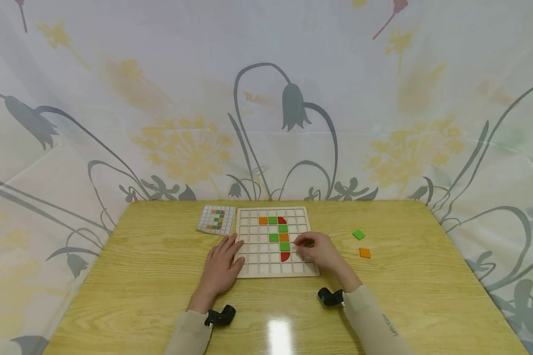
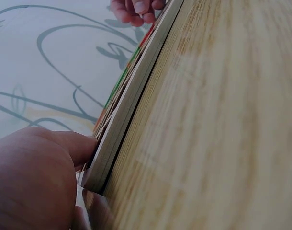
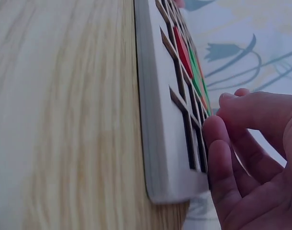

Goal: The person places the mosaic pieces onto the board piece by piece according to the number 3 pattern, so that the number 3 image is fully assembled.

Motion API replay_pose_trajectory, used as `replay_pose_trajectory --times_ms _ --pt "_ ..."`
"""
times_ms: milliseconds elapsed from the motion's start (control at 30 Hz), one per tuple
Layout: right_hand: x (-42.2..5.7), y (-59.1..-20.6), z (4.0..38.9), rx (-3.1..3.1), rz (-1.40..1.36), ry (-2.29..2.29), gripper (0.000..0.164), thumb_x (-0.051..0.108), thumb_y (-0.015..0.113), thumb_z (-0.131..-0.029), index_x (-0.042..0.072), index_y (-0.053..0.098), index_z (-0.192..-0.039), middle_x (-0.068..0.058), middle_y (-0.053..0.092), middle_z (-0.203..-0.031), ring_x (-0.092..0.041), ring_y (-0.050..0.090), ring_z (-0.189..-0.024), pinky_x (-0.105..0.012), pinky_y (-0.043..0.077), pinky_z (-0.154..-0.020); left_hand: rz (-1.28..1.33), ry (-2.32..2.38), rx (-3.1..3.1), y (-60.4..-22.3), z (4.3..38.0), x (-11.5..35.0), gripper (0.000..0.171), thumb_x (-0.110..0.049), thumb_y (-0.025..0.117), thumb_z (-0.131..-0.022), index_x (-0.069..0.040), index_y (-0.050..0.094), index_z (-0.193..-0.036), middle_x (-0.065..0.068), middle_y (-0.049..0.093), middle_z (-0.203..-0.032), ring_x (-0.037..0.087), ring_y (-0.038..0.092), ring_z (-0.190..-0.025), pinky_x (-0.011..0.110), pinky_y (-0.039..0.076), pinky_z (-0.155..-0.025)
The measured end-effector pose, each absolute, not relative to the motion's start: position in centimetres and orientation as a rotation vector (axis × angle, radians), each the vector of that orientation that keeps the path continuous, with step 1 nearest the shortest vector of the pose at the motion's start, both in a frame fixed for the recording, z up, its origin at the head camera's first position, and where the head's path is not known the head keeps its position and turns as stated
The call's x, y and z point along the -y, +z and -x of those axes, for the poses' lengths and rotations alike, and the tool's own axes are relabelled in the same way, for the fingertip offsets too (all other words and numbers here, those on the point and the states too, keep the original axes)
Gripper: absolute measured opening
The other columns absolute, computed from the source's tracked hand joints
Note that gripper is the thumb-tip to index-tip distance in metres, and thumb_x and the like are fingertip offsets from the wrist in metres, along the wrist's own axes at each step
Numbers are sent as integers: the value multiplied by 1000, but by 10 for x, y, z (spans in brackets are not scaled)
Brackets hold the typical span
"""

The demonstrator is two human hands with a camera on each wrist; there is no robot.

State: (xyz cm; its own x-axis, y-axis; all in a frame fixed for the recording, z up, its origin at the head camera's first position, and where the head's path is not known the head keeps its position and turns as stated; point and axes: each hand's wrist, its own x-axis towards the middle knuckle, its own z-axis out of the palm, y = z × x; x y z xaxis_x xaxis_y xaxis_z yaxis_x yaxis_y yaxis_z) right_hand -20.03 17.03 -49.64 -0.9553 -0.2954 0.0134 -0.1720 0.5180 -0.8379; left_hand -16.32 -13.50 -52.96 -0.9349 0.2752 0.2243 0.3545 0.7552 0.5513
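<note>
A wooden grid board (image 1: pixel 253 268) lies on the table, with orange, green and rounded red tiles set in some of its squares. My left hand (image 1: pixel 222 268) rests along the board's left edge, fingers fairly straight; its thumb touches the rim in the left wrist view. Over the board's right part, my right hand (image 1: pixel 318 250) pinches a small red tile (image 1: pixel 294 243) between thumb and fingertips, just right of the tile column. That tile's shape is mostly hidden. From the right wrist, the curled fingers (image 3: pixel 221 158) appear beside the board's rim (image 3: pixel 158 143).
A paper pattern card (image 1: pixel 204 220) with a coloured grid lies behind the left hand. To the right of the right hand are a loose green tile (image 1: pixel 359 234) and a loose orange tile (image 1: pixel 365 253). A flower-printed curtain (image 1: pixel 195 88) hangs at the table's far edge.
</note>
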Motion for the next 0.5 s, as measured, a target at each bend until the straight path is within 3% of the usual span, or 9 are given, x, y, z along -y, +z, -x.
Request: replay_pose_trajectory --times_ms 333,500 --pt "-201 -498 205 -2691 296 -1445 12 5 68 -93 2 72 -105 -9 70 -104 -24 63 -93 -32 52 -77 501 -926 2835 -528 164 136 47 -24 56 -102 -8 51 -146 12 35 -158 38 24 -147 63 18 -114" --pt "-221 -499 205 -2772 263 -1441 14 6 66 -96 0 71 -108 -13 70 -107 -30 65 -98 -37 53 -80 511 -932 2846 -529 164 135 48 -25 55 -103 -8 50 -147 12 34 -159 37 23 -147 63 17 -114"
